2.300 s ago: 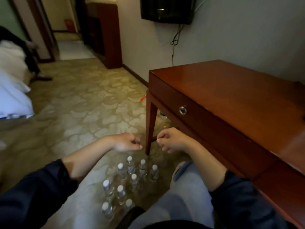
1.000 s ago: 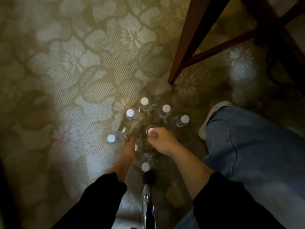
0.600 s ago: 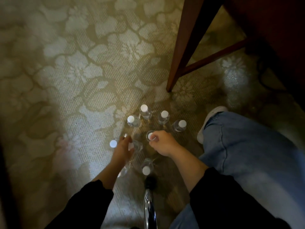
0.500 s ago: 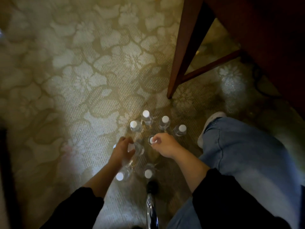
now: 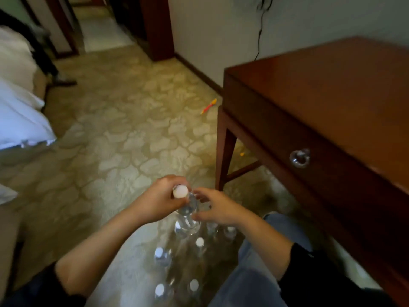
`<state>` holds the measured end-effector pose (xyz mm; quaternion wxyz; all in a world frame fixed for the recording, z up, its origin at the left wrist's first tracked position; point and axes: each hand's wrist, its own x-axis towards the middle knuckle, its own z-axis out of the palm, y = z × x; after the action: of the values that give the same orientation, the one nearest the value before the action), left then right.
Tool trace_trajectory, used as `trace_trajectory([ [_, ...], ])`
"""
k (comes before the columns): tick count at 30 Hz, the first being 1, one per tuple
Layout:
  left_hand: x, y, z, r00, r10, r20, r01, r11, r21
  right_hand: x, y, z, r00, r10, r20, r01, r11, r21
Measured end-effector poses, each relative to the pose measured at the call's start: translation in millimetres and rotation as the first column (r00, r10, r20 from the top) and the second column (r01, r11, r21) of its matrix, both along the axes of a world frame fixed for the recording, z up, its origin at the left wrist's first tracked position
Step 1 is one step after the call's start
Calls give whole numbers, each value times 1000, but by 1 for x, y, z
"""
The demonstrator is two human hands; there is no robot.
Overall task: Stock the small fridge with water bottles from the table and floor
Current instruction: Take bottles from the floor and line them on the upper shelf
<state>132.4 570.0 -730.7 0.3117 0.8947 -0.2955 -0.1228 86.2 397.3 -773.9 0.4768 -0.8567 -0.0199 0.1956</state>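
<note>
The person wears dark sleeves pushed up to the elbows, leaving both forearms bare, and light blue jeans (image 5: 250, 282) on the legs.

No text, brand, number or sign can be read anywhere. The water bottle (image 5: 187, 209) held up between the two hands is clear and blurred, with a plain white cap and no legible label. The bottles on the carpet (image 5: 181, 262) show only plain white caps. The wooden table (image 5: 321, 103) carries no lettering on its top or its drawer front.
</note>
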Motion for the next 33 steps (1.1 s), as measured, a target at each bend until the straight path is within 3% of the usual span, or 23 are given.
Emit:
trace_trajectory([
  [7, -19, -43, 120, 970, -90, 226, 127, 980, -154, -43, -29, 101, 927, -178, 329, 152, 983, 104],
  [12, -35, -85, 190, 929, -155, 335, 232, 951, -205, -72, -52, 164, 813, -266, 517, 244, 963, 112],
  [18, -58, -148, 260, 880, -102, 463, 299, 878, -374, -107, -96, 224, 649, -406, 643, 408, 899, 156],
  [21, -76, -182, 283, 893, -113, 435, 346, 789, -507, -129, -125, 250, 557, -430, 710, 489, 861, 138],
  [25, -103, -227, 298, 906, -297, 303, 424, 670, -609, -163, -164, 277, 437, -491, 754, 557, 806, 202],
  [29, -132, -267, 297, 846, -501, 183, 470, 536, -702, -198, -202, 301, 352, -568, 744, 573, 759, 309],
  [33, -153, -306, 295, 759, -640, 122, 537, 509, -673, -227, -238, 334, 299, -600, 742, 591, 727, 350],
])
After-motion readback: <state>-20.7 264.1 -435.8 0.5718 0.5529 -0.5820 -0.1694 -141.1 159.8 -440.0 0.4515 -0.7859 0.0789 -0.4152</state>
